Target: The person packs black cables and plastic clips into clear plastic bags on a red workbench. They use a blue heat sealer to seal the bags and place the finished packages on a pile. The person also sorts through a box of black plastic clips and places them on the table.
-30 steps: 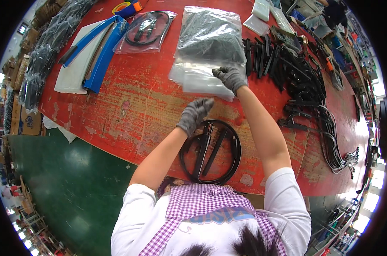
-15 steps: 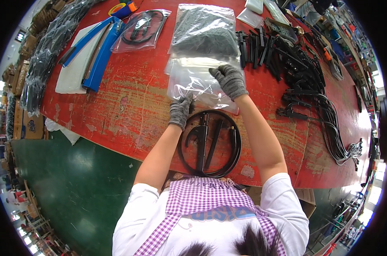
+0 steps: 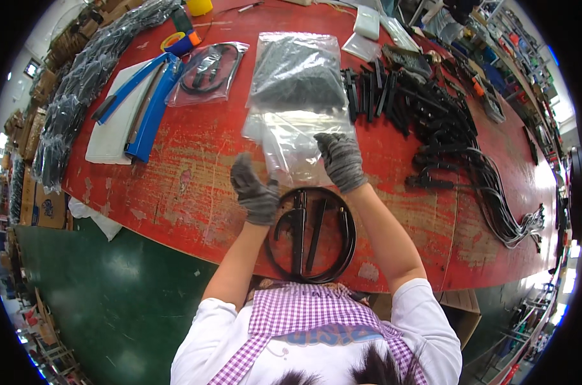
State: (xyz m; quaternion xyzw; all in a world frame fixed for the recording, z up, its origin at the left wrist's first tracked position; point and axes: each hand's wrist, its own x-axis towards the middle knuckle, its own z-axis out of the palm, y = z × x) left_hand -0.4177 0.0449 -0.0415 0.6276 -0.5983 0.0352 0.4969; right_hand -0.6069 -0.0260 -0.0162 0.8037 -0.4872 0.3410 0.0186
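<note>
Both my hands wear grey gloves. A clear plastic bag [image 3: 295, 146] is held between my left hand [image 3: 255, 190] and my right hand [image 3: 341, 160], just above the red table [image 3: 182, 186]. The left grips the bag's lower left corner, the right its right edge. Right below the bag, at the table's near edge, lies a black coiled cable [image 3: 311, 235] with two black clamps inside the loop. Behind the held bag a stack of clear bags [image 3: 297, 70] lies flat on dark material.
A bagged cable set [image 3: 207, 72] and a blue tool [image 3: 151, 106] on a white sheet sit at the far left. Piles of black clamps [image 3: 406, 96] and black cables [image 3: 496, 192] fill the right side. Bagged sets [image 3: 69, 109] line the left edge.
My right hand drew a clear bag off the stack toward me. My left hand left the table and took hold of the bag's other side above the coiled cable.
</note>
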